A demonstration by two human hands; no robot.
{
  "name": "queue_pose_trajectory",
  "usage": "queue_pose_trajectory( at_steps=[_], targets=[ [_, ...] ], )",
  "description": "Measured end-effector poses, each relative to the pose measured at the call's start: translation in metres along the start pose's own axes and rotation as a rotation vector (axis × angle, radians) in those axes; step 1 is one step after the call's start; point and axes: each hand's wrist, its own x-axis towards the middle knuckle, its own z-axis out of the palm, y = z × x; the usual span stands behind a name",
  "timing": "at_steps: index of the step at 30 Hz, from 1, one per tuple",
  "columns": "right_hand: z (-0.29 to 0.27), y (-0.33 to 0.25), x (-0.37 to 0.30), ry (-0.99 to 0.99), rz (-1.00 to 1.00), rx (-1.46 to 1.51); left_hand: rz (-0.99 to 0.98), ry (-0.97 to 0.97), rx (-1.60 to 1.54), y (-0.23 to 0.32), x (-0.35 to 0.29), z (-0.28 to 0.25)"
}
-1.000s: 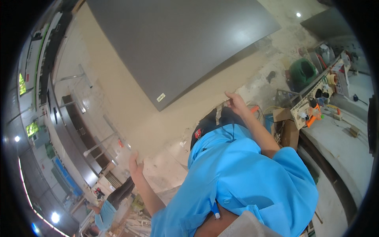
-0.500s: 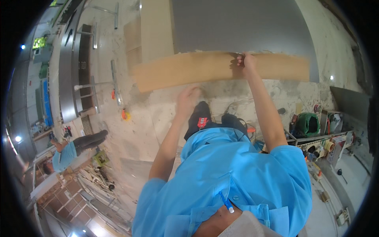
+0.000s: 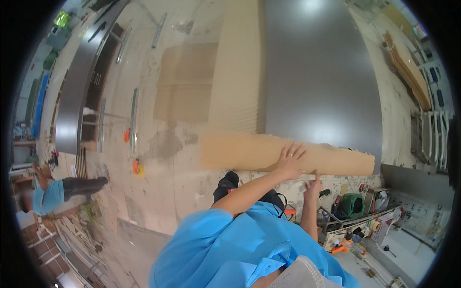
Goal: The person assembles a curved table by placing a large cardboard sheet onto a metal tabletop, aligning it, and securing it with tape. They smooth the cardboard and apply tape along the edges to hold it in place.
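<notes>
Cardboard point(image 3: 261, 152) lies, in the head view, as a brown strip across the near end of the grey panel point(image 3: 321, 72), its left end reaching past the panel's left edge; the left hand point(image 3: 290, 162) rests flat on it, fingers spread, grasping nothing; the right hand point(image 3: 313, 186) is at the strip's near edge, one finger extended to it, and I cannot tell whether it grips; right of that hand sits a green container point(image 3: 352, 205); a person point(image 3: 50, 197) is well apart, far left.
</notes>
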Motion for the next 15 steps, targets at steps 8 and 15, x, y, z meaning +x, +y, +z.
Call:
queue_pose_trajectory(
  at_steps=[8,15],
  targets=[
    [0.098,0.043,-0.046,-0.476,-0.097,0.323,0.070,0.112,-1.242,-0.098,-0.015,-0.086],
    [0.103,0.017,-0.024,-0.157,0.234,0.385,-0.792,1.332,-1.395,-0.440,-0.174,-0.145]
  ],
)
